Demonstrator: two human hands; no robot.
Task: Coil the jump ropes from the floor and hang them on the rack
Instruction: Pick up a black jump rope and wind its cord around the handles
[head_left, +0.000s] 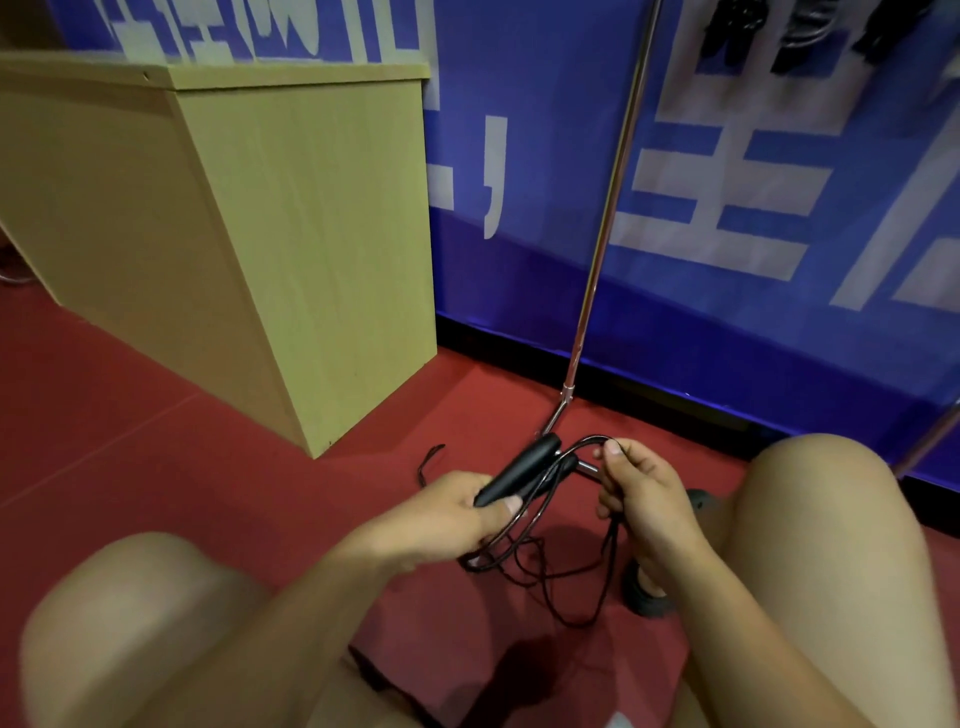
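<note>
Head camera, looking down: a black jump rope hangs in loops just above the red floor between a crouching person's knees. Left hand grips its two black handles; right hand pinches the cord's upper loop. Beyond stand the chrome rack's pole, a blue banner and a wooden cabinet.

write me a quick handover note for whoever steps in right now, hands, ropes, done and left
Left hand: grips the black handles of one jump rope.
Right hand: pinches a loop of the cord.
The rest of the cord lies tangled on the red floor between the knees.
Rack pole stands just ahead; dark items already hang at the top.
Done: coiling begun.
Left: finish the coil, hang it.
</note>
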